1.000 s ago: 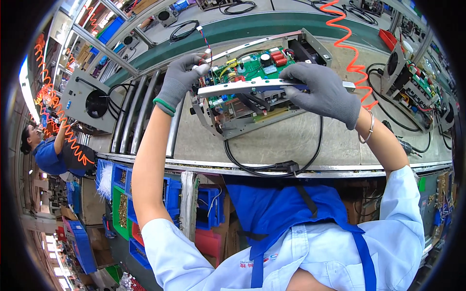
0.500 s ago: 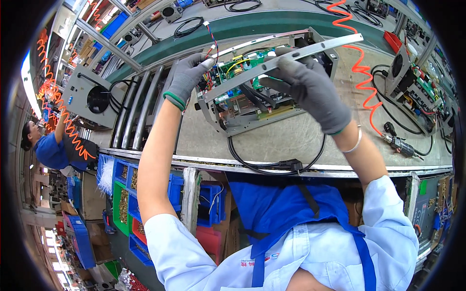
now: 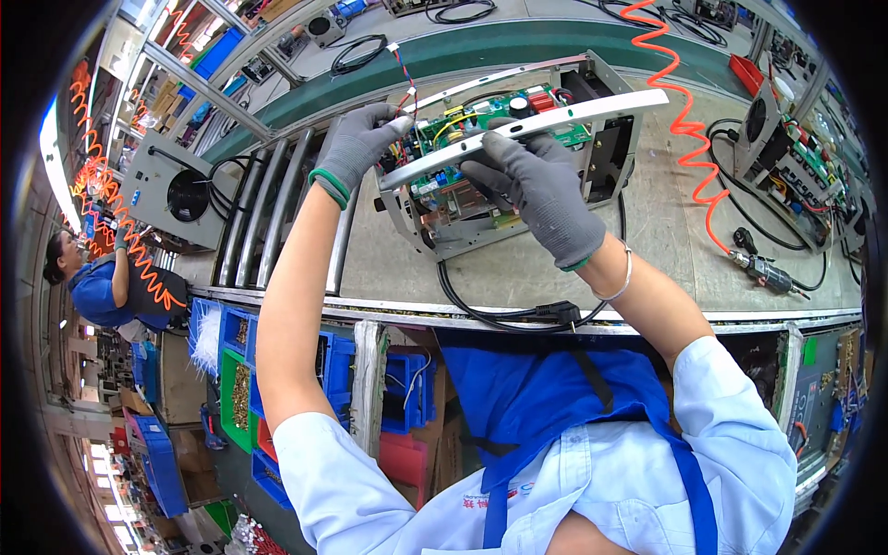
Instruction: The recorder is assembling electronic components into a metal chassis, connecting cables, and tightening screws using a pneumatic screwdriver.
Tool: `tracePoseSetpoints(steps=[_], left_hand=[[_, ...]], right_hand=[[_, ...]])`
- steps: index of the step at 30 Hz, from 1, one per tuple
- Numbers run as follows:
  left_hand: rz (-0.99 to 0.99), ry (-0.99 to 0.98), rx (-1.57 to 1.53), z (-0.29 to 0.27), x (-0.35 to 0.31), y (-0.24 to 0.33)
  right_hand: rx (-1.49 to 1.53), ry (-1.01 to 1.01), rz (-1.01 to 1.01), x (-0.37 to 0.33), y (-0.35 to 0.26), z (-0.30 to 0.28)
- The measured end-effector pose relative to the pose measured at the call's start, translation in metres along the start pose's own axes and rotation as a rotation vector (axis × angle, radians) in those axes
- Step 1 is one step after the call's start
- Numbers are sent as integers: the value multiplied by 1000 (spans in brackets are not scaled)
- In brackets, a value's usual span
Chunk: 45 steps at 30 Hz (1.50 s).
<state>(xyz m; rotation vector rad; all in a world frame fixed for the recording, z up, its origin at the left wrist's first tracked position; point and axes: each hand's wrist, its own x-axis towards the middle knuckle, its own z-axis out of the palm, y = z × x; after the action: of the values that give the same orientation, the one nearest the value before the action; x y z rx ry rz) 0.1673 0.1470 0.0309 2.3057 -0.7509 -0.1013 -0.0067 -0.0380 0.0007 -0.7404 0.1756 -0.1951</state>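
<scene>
A long pale metal rail (image 3: 573,113) with holes lies slanted across the top of an open-framed electrical unit (image 3: 462,239). My right hand (image 3: 546,190), in a grey glove, grips the rail near its middle, thumb and fingers pinching it. The rail's right end sticks out past the frame; its left end lies by the unit's near left corner. My gloved left hand (image 3: 359,148) is closed at that corner, fingertips at a bundle of thin coloured wires (image 3: 405,79) with white plugs standing up. Its lower fingers are partly hidden. Inside the unit, a green circuit board (image 3: 481,118) shows under the rail.
A black power cord (image 3: 518,319) loops along the bench's front edge. At right are a power screwdriver (image 3: 768,274), a coiled orange hose (image 3: 689,129) and another open unit (image 3: 795,166). A roller conveyor (image 3: 273,213) and fan-fitted unit (image 3: 176,190) are left; a co-worker (image 3: 102,282) stands beyond.
My right hand has moved left and slightly down with the rail, whose right end has dropped lower and shifted left. The left hand has barely moved.
</scene>
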Motion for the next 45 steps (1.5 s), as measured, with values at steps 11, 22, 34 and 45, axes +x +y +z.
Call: tracePoseSetpoints(steps=[11,22,34,45], left_hand=[[814,285,465,93,-27,181],[382,-175,400,136,26,165],[476,221,314,157,13,126],[767,756,504,113,-140,94]], right_hand=[[-497,-166,-550,53,28,-51],[-214,-194,-60,58,30,-48],[-620,-251,13,-28,-16,-83],[-781,-81,-115,-67,-34,-98]])
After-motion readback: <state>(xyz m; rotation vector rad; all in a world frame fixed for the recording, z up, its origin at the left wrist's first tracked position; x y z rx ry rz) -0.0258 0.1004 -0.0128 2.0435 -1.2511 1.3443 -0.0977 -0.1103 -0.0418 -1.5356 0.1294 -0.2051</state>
